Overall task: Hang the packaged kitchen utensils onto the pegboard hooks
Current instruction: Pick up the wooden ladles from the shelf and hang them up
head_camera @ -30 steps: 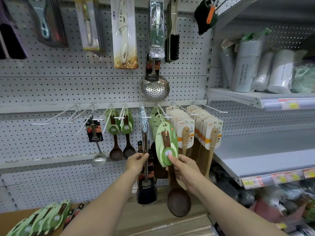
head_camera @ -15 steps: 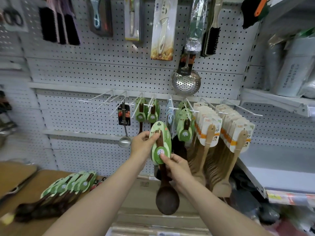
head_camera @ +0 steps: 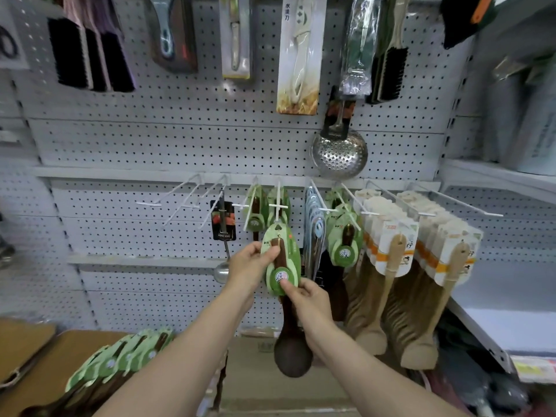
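From the head camera, the left hand [head_camera: 251,264] pinches the upper left edge of a green-carded wooden spoon [head_camera: 282,263], thumb curled over the front near the top of the dark handle and fingers behind the card. The right hand [head_camera: 307,300] pinches the lower end of the same card, its thumb pressed on the round label. The spoon is held upright in front of the pegboard [head_camera: 180,145], with its dark bowl hanging down below both wrists. The top of the card sits just beneath the front end of a white hook [head_camera: 278,206]; whether they touch I cannot tell. Two more green-carded spoons hang further back on the hooks there.

To the right, a row of hung green spoons [head_camera: 344,240] fills another hook, and beyond them hang pale wooden spatulas [head_camera: 391,260] in white and orange cards. To the left, a small steel ladle [head_camera: 222,224] hangs on a black card. A perforated steel skimmer [head_camera: 340,156] hangs above. On the table [head_camera: 45,374] at lower left lies a fanned pile of green-carded spoons [head_camera: 120,359].
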{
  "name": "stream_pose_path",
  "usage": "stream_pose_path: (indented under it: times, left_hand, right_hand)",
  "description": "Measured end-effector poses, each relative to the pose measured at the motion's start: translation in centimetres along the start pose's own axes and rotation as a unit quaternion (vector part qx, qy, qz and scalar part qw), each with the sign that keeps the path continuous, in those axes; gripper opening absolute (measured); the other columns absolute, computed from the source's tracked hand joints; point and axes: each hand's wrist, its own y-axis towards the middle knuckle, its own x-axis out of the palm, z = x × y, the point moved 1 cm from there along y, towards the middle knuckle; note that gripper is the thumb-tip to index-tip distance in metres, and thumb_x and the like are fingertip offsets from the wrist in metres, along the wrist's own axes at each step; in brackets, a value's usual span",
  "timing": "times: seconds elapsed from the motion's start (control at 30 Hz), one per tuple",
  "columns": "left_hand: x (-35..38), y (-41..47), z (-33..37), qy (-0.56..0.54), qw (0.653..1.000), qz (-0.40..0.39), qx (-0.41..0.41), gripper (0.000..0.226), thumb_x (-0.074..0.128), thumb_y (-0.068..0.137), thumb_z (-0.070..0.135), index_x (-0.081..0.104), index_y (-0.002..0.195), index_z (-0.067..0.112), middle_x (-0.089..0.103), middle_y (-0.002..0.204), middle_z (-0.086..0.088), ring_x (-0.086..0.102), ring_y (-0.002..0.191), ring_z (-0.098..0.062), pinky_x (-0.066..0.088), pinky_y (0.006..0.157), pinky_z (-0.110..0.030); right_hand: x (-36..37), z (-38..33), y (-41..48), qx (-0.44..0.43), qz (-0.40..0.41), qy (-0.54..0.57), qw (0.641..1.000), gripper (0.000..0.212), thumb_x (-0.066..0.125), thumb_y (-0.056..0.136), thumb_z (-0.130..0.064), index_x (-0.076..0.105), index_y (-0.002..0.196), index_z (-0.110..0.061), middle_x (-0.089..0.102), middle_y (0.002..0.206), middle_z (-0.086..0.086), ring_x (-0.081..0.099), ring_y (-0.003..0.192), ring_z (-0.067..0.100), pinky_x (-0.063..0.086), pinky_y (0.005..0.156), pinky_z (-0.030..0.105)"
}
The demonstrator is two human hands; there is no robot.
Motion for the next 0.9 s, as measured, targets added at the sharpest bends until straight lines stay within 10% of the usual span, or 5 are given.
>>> stream_pose_path:
  times: [0.53, 0.67, 0.9]
  left_hand:
    - [0.1, 1.6, 0.6, -0.071, 0.997, -0.011, 0.02, 0.008, 0.072, 0.087, 0.009, 0.069, 0.095, 0.006, 0.077, 0.079, -0.004, 0.073, 0.066, -0.013, 0.054, 0.053, -0.02]
    - [0.1, 2.4, 0.4, -0.065, 0.998, -0.002, 0.007, 0.01, 0.072, 0.088, 0.009, 0.069, 0.096, 0.005, 0.077, 0.085, -0.011, 0.072, 0.064, -0.014, 0.053, 0.049, -0.021]
    - [0.0, 5.1, 0.1, -0.032, 0.999, -0.006, 0.011, 0.009, 0.073, 0.088, 0.012, 0.07, 0.095, 0.009, 0.077, 0.085, -0.009, 0.073, 0.068, -0.016, 0.053, 0.052, -0.023]
  right_hand:
    - [1.0, 0.2, 1.8, -0.022, -0.007, 0.053, 0.998, 0.023, 0.077, 0.088, -0.017, 0.074, 0.107, -0.004, 0.079, 0.095, 0.01, 0.075, 0.093, 0.021, 0.057, 0.084, 0.028]
    - [1.2, 0.4, 2.2, -0.003, -0.002, 0.057, 0.998, 0.018, 0.075, 0.09, -0.015, 0.074, 0.104, -0.004, 0.075, 0.07, -0.001, 0.066, 0.057, 0.002, 0.05, 0.055, 0.013]
    - [2.5, 0.8, 4.7, 0.015, 0.038, 0.036, 0.999, 0.024, 0.079, 0.087, -0.028, 0.074, 0.101, -0.009, 0.079, 0.09, 0.005, 0.072, 0.079, 0.01, 0.057, 0.079, 0.025]
